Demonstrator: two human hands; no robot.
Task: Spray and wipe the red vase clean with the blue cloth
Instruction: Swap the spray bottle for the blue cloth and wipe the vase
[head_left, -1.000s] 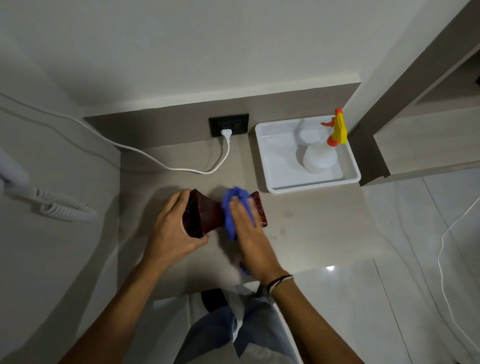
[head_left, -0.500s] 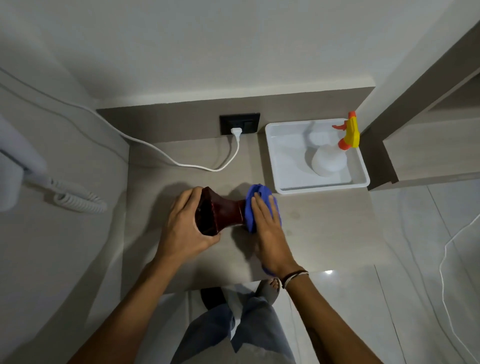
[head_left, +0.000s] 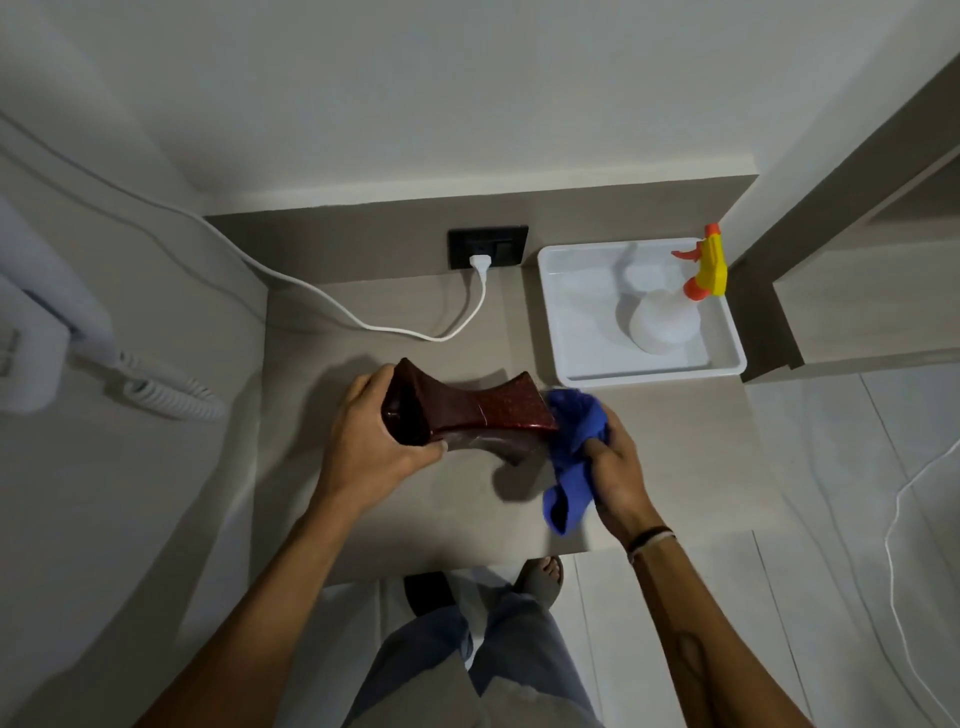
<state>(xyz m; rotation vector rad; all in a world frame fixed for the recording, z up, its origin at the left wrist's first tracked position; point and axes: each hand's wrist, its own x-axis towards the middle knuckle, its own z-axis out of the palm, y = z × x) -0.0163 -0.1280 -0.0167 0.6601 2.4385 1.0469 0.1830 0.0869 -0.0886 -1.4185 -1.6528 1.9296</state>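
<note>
The dark red vase (head_left: 478, 413) lies on its side above the grey counter (head_left: 675, 431), its wide mouth toward the left. My left hand (head_left: 371, 441) grips the mouth end. The bunched blue cloth (head_left: 574, 452) presses against the vase's base end on the right and hangs down toward the counter's front edge. My right hand (head_left: 618, 467) holds that cloth. A white spray bottle (head_left: 665, 319) with a yellow and orange trigger head stands in the white tray (head_left: 576, 291) at the back right.
A white cable (head_left: 363, 325) runs across the counter's back to a black wall socket (head_left: 488, 247). A wall-mounted white device with a coiled cord (head_left: 171, 392) hangs at the left. A wooden partition (head_left: 769, 322) borders the tray on the right. My legs stand below the counter edge.
My right hand slid the blue cloth from the vase's middle rightward to its base end. The vase now shows more of its body. My left hand kept its grip.
</note>
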